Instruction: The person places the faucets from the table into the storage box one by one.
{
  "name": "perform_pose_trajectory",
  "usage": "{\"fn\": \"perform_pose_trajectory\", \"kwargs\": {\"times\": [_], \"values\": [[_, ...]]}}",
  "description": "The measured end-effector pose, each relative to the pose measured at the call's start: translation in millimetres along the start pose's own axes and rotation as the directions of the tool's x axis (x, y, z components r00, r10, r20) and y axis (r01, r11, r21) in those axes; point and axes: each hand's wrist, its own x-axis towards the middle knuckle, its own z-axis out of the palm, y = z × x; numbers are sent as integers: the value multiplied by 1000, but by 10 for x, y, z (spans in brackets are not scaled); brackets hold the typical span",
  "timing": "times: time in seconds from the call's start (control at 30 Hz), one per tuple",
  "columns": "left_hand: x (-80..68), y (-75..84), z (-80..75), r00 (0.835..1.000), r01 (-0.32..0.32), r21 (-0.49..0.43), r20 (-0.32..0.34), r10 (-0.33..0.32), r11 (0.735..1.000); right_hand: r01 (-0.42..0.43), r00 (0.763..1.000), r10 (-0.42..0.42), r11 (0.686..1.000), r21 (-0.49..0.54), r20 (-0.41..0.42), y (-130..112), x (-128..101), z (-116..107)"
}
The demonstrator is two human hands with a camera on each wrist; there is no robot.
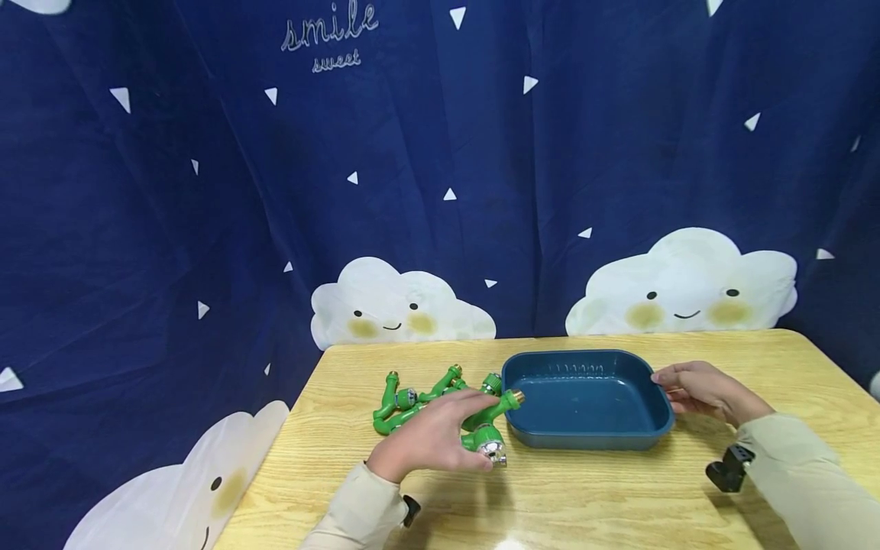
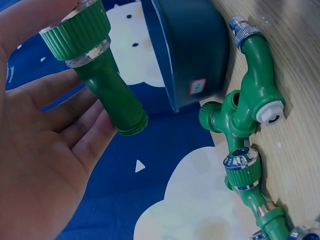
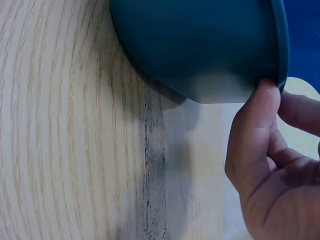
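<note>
My left hand (image 1: 435,435) grips a green plastic tap (image 1: 490,415) with a silver-and-green knob, between thumb and fingers. It holds the tap above the table, just left of a dark blue rectangular tray (image 1: 584,441). In the left wrist view the tap (image 2: 107,85) hangs tilted, its knob end by the thumb. At the tray's right end, my right hand (image 1: 704,391) pinches the rim; the right wrist view shows the thumb against the tray's outer wall (image 3: 200,45). Inside, the tray's floor is bare.
Several more green taps (image 2: 242,170) lie together on the wooden table (image 1: 571,496), left of the tray and partly behind my left hand. A navy curtain (image 1: 426,137) with clouds hangs behind the table. The tray's side carries a small white label (image 2: 197,86).
</note>
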Motion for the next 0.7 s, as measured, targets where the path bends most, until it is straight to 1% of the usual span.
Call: {"fn": "perform_pose_trajectory", "kwargs": {"times": [0.2, 0.6, 0.7], "values": [[18, 34, -14, 1000, -7, 5, 13, 7, 1000, -11, 1000, 11, 1000, 2, -9, -11, -2, 7], [59, 2, 25, 998, -55, 32, 11, 55, 998, -6, 1000, 6, 1000, 3, -7, -1, -8, 12], [82, 12, 24, 999, -50, 45, 19, 50, 998, -3, 1000, 3, 1000, -1, -9, -1, -15, 12]]}}
